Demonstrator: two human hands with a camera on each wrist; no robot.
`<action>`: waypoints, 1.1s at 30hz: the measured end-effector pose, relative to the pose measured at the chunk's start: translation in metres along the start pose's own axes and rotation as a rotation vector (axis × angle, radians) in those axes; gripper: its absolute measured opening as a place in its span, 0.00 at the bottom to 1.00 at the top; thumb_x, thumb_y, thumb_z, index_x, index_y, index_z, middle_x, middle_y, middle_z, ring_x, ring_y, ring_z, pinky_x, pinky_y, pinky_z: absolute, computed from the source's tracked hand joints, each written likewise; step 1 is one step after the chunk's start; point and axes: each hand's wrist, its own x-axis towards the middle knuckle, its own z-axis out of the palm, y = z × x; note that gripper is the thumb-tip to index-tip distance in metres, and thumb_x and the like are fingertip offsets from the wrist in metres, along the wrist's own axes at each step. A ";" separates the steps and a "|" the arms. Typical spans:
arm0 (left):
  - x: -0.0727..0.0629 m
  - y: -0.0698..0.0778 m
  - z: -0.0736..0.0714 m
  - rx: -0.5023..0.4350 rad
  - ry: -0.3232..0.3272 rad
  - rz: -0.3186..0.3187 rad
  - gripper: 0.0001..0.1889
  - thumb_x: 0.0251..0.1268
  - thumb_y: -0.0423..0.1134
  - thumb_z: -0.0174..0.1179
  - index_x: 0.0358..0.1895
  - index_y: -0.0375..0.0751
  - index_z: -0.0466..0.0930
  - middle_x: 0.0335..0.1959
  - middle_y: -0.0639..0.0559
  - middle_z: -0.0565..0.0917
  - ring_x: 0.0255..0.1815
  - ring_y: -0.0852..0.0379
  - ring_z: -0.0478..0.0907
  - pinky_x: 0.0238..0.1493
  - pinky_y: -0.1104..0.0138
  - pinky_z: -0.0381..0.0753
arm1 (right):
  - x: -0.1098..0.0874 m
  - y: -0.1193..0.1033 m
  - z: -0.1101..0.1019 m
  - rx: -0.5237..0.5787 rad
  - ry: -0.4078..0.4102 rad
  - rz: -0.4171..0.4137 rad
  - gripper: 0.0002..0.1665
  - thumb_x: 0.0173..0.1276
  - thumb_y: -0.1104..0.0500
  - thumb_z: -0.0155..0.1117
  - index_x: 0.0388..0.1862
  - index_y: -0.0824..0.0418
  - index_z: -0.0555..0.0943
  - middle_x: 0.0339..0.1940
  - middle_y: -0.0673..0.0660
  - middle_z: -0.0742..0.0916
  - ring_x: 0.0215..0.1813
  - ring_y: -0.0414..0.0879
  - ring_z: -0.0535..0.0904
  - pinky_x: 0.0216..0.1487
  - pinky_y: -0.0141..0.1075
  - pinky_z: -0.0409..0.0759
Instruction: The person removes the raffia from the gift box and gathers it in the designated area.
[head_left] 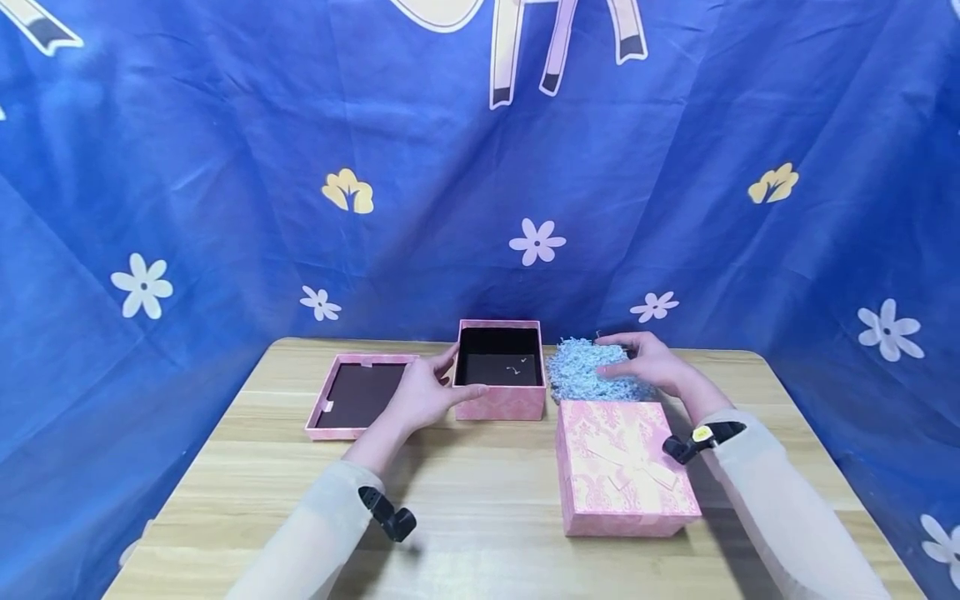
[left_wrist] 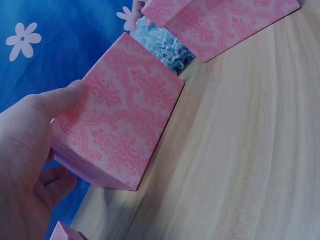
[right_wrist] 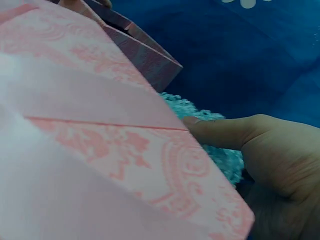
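A pink patterned gift box stands uncovered at the back of the table, its dark inside holding a few loose pale shreds. My left hand holds it by the front left corner, thumb on the front face and fingers along the left side. To the box's right lies a heap of light blue shredded paper. My right hand grips the heap from its right side, thumb in front and index finger behind; the other fingers are hidden. In the right wrist view, only the thumb shows clearly against the shreds.
A closed pink box with a ribbon bow sits in front of the shredded paper, under the right wrist. An upturned lid with a dark lining lies left of the uncovered box. Behind the wooden table hangs a blue curtain.
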 end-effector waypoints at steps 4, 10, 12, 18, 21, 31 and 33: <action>-0.001 0.002 -0.002 0.002 -0.016 0.007 0.54 0.53 0.57 0.82 0.81 0.41 0.66 0.77 0.42 0.71 0.68 0.40 0.77 0.65 0.55 0.79 | -0.008 -0.002 -0.006 0.061 -0.021 -0.009 0.41 0.65 0.58 0.82 0.74 0.66 0.77 0.78 0.65 0.75 0.80 0.65 0.64 0.77 0.56 0.66; -0.006 0.012 -0.011 -0.026 -0.011 -0.021 0.55 0.55 0.58 0.81 0.83 0.42 0.63 0.79 0.45 0.69 0.74 0.43 0.73 0.69 0.52 0.76 | -0.023 -0.009 -0.019 0.160 -0.025 -0.039 0.40 0.68 0.64 0.78 0.75 0.72 0.73 0.77 0.71 0.73 0.76 0.65 0.71 0.67 0.41 0.79; -0.008 0.017 -0.015 -0.037 -0.001 -0.028 0.54 0.56 0.59 0.81 0.82 0.44 0.65 0.79 0.45 0.70 0.74 0.44 0.73 0.70 0.52 0.76 | -0.029 -0.011 -0.023 0.200 -0.014 -0.045 0.39 0.68 0.66 0.77 0.74 0.74 0.73 0.74 0.73 0.75 0.72 0.63 0.76 0.62 0.39 0.83; -0.014 0.027 -0.021 -0.049 0.020 -0.009 0.49 0.57 0.61 0.79 0.79 0.44 0.71 0.74 0.40 0.75 0.70 0.41 0.77 0.67 0.50 0.79 | -0.050 -0.018 -0.035 0.192 0.020 -0.057 0.36 0.70 0.65 0.76 0.72 0.74 0.74 0.71 0.72 0.78 0.58 0.44 0.87 0.59 0.42 0.85; -0.016 0.032 -0.020 -0.054 0.039 0.021 0.44 0.59 0.58 0.79 0.76 0.43 0.76 0.70 0.40 0.79 0.68 0.41 0.79 0.66 0.51 0.80 | -0.061 -0.023 -0.040 0.167 0.038 -0.068 0.35 0.71 0.63 0.75 0.73 0.74 0.74 0.72 0.72 0.78 0.57 0.40 0.86 0.59 0.45 0.86; -0.030 0.058 -0.004 -0.144 0.043 0.114 0.24 0.63 0.43 0.78 0.60 0.38 0.88 0.54 0.45 0.90 0.53 0.46 0.88 0.56 0.55 0.87 | -0.096 -0.035 -0.044 0.118 0.057 -0.102 0.33 0.76 0.62 0.71 0.74 0.73 0.73 0.70 0.68 0.80 0.61 0.50 0.85 0.56 0.44 0.87; -0.034 0.063 0.002 -0.160 0.014 0.129 0.25 0.64 0.41 0.78 0.62 0.37 0.86 0.55 0.45 0.89 0.53 0.47 0.88 0.56 0.57 0.87 | -0.103 -0.036 -0.044 0.109 0.052 -0.101 0.33 0.75 0.63 0.71 0.74 0.72 0.73 0.70 0.68 0.80 0.61 0.49 0.85 0.56 0.41 0.87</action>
